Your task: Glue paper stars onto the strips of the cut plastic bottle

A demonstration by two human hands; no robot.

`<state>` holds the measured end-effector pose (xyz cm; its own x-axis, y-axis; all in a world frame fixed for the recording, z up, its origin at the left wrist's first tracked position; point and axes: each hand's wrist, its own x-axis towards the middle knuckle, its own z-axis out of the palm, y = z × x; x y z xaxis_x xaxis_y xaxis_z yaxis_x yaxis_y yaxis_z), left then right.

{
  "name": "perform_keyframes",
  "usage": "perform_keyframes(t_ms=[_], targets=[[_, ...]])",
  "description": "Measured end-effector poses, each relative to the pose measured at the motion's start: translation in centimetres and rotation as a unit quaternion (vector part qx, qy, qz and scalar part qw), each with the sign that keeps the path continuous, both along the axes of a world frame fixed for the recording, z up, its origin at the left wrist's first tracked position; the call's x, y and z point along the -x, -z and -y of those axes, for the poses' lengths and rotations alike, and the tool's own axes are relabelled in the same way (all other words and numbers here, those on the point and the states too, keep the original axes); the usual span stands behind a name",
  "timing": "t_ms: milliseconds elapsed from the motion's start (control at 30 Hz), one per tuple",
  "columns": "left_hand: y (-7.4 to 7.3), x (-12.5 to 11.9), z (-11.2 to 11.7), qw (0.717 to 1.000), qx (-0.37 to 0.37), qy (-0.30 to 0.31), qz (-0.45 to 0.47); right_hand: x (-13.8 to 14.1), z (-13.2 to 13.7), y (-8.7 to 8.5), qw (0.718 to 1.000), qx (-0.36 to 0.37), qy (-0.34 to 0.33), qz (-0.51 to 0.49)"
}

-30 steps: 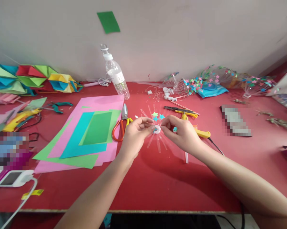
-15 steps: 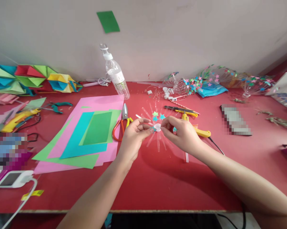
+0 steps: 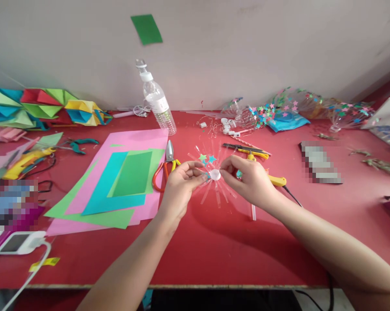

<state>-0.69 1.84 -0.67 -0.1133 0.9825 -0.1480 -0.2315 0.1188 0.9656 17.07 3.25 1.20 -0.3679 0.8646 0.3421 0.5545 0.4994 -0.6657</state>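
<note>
Between my hands is a clear plastic bottle top cut into thin strips (image 3: 218, 198) that fan out around a round white cap (image 3: 215, 174). Green and blue paper stars (image 3: 212, 159) sit on a few strips on its far side. My left hand (image 3: 183, 183) is closed, pinching the left side of the fan beside a blue star. On the right, my right hand (image 3: 247, 177) pinches the strips next to the cap; its fingertips partly hide what they grip. Another blue star (image 3: 239, 174) shows behind the right fingers.
Orange-handled scissors (image 3: 159, 177) and coloured paper sheets (image 3: 117, 203) lie left. A yellow glue gun (image 3: 277, 180) with a cord and a cutter (image 3: 245, 149) lie close to my right hand. A plastic bottle (image 3: 159, 106) stands at the back; star-covered bottle pieces (image 3: 263, 114) lie back right.
The fan of strips has turned a little in my fingers, and its stars have shifted left. The white cap now faces me more fully. Both hands have stayed nearly in place.
</note>
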Motion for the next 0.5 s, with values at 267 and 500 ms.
perform_keyframes(t_ms=[267, 500], targets=[[-0.08, 0.13, 0.31, 0.999, -0.025, -0.010, -0.019, -0.03, -0.12, -0.01, 1.000, -0.003, -0.003, 0.002], [-0.70, 0.71, 0.33, 0.998, -0.010, 0.017, -0.067, 0.07, -0.25, 0.29, 1.000, -0.002, -0.014, 0.013]])
